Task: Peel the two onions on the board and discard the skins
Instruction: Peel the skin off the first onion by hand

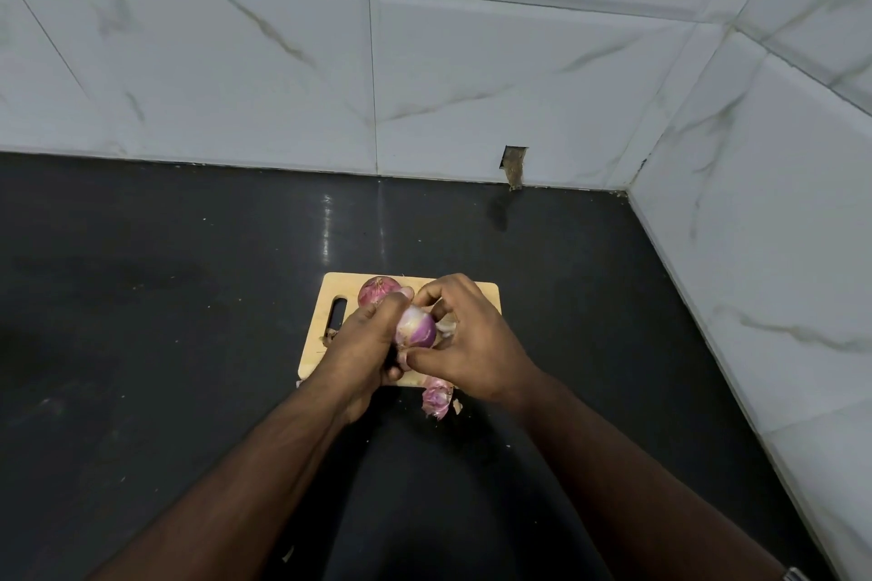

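Note:
A small wooden cutting board (476, 293) with a slot handle lies on the black counter. Above it my left hand (363, 344) grips a partly peeled purple onion (416, 329), its shiny flesh showing. My right hand (472, 344) curls round the onion's right side, thumb and fingers pinching at its skin. A second onion (376, 290), still in its dry red skin, sits on the board's far edge behind my left hand. A heap of torn pink skins (437, 397) lies on the counter just off the board's near edge.
The black counter (165, 297) runs to white marble-look wall tiles at the back and right, meeting in a corner. A small dark notch (514, 165) sits at the base of the back wall. Tiny skin scraps dot the counter near the board.

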Demonstrator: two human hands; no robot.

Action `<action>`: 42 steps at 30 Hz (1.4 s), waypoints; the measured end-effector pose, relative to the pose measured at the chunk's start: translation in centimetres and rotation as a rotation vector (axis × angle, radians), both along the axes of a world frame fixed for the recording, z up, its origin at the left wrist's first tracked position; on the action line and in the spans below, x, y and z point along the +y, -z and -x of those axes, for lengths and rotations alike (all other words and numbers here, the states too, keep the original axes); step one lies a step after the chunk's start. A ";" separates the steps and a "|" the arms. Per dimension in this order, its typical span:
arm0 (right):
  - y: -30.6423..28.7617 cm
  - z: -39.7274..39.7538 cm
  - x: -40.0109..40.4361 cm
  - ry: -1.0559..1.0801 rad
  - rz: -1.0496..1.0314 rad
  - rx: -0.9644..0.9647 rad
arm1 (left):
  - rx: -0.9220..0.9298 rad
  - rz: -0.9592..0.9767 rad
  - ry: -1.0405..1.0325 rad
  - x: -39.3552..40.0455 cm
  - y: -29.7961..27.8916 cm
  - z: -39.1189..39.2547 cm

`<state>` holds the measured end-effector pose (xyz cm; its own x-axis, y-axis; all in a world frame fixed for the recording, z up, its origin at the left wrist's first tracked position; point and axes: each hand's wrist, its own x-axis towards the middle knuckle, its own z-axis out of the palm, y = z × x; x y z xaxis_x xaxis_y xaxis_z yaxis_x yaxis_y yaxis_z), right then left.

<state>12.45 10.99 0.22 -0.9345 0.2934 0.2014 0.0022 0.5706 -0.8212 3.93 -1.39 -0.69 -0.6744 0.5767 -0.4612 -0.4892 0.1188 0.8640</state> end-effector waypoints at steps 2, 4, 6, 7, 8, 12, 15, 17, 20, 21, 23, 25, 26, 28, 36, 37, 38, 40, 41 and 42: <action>0.1 0.0 0.0 0.012 -0.020 0.039 | -0.005 -0.013 0.037 -0.1 -0.1 0.0; 0.2 0.0 0.0 0.019 -0.029 0.073 | 0.005 -0.008 0.065 0.0 -0.2 0.0; 0.2 0.1 0.2 0.010 -0.038 0.078 | 0.015 0.037 0.052 0.1 -0.4 -0.2; 0.2 0.2 0.3 0.004 -0.038 0.066 | 0.017 0.070 0.037 0.2 -0.5 -0.3; 0.1 0.2 0.4 -0.002 -0.031 0.051 | 0.018 0.102 0.023 0.3 -0.5 -0.3; 0.0 0.5 0.4 -0.027 0.005 0.035 | 0.027 0.153 -0.038 0.7 -0.6 -0.3; 0.0 0.4 0.5 -0.028 0.003 0.046 | 0.028 0.165 -0.087 0.8 -0.5 -0.3; 0.1 0.5 0.6 -0.023 0.015 0.035 | 0.015 0.165 -0.097 0.8 -0.4 -0.3; 0.2 0.5 0.5 -0.017 0.073 -0.006 | -0.005 0.152 -0.085 0.6 -0.2 -0.3; 0.3 0.5 0.5 -0.017 0.075 -0.009 | -0.004 0.149 -0.081 0.6 -0.1 -0.2; 0.6 0.5 0.4 -0.013 0.079 -0.004 | 0.003 0.145 -0.075 0.6 -0.1 -0.2; 0.8 0.5 0.4 -0.015 0.108 -0.016 | 0.019 0.149 -0.074 0.6 0.0 -0.3; 0.9 0.6 0.5 -0.024 0.124 -0.028 | 0.028 0.153 -0.076 0.6 0.0 -0.4; 0.9 0.6 0.7 -0.050 0.137 -0.052 | 0.038 0.157 -0.085 0.7 0.0 -0.6; 0.6 0.6 1.0 -0.103 -0.010 -0.033 | 0.044 0.168 -0.089 0.6 -0.1 -0.6; 0.7 0.6 1.0 -0.104 -0.029 -0.016 | 0.032 0.160 -0.096 0.6 -0.2 -0.7; 0.7 0.5 1.0 -0.103 -0.041 0.008 | 0.016 0.149 -0.105 0.6 -0.3 -0.7; 0.8 0.4 1.0 -0.093 -0.045 0.044 | -0.003 0.133 -0.119 0.6 -0.5 -0.7; 0.9 0.3 1.0 -0.087 -0.051 0.061 | -0.003 0.129 -0.121 0.5 -0.6 -0.7; 0.9 0.3 1.0 -0.079 -0.057 0.081 | -0.001 0.125 -0.121 0.5 -0.7 -0.6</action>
<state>12.12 11.97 -0.71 -0.9343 0.2050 0.2917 -0.1101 0.6123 -0.7829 4.56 -0.85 0.05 -0.7346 0.4297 -0.5252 -0.5076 0.1655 0.8455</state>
